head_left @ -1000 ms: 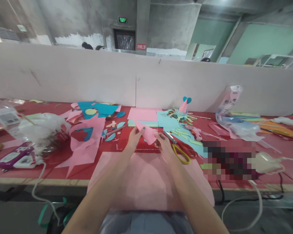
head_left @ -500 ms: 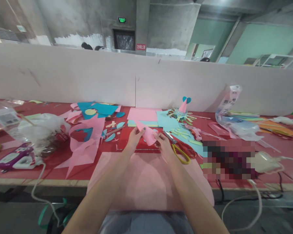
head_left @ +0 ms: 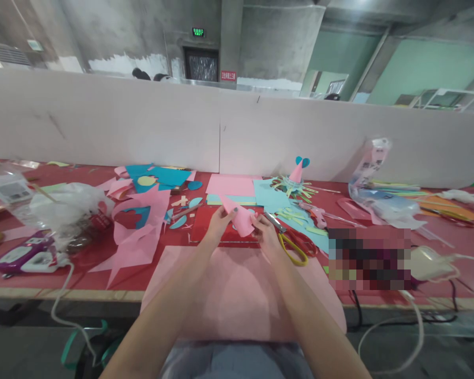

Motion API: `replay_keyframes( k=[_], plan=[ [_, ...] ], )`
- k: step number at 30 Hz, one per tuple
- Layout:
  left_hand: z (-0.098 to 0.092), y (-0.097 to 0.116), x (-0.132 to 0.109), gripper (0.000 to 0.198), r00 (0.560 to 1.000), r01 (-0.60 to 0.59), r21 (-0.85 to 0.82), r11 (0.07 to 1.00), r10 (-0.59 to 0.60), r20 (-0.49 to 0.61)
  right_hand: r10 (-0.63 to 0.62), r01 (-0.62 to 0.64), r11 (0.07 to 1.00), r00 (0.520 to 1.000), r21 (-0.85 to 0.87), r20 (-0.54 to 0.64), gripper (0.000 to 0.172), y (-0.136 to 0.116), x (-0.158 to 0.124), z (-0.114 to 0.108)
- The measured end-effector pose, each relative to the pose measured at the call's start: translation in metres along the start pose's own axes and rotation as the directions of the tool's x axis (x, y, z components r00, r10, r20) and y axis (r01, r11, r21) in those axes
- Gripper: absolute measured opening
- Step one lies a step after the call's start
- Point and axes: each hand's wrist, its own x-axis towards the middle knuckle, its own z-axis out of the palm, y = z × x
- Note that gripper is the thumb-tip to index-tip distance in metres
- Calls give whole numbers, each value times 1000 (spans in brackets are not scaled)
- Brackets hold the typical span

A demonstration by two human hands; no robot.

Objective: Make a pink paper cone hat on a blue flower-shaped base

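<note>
Between my hands is a pink paper cone (head_left: 243,221), its narrow end pointing up and to the left. My left hand (head_left: 220,223) grips its left side, and my right hand (head_left: 264,230) pinches the lower right edge. Both hands are closed on the paper, above a red pad (head_left: 205,217). Scissors with yellow handles (head_left: 293,249) lie just right of my right hand. Farther back stands a finished-looking pink cone (head_left: 296,172) topped with blue round pieces, on a fringe of pale green strips.
Pink cut paper (head_left: 142,237) and blue sheets (head_left: 168,178) lie to the left, near a white plastic bag (head_left: 69,205) and a purple-and-white device (head_left: 27,255). Light blue paper (head_left: 270,195) is behind my right hand. A white partition (head_left: 142,123) closes off the back. A blurred patch hides something at right.
Both hands keep hold of the pink paper cone, which has turned very slightly. Nothing else on the table has visibly moved.
</note>
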Motion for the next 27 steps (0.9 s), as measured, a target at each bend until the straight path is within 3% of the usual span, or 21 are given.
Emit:
replay_keyframes(
  k=[6,17,27],
  plan=[
    [3,4,-3,46,1000,-7,45,999,7,-1,-62,57,995,996,-80,-60,43,9,6,-1],
    [1,2,-2,47,1000,18,9,1000,-18,12,-16,17,1000,996,4,-83,36,7,4,0],
    [-7,-7,4,48,997,50,-133,990,-57,-53,-41,40,998,998,38,39,38,3,0,5]
  ],
)
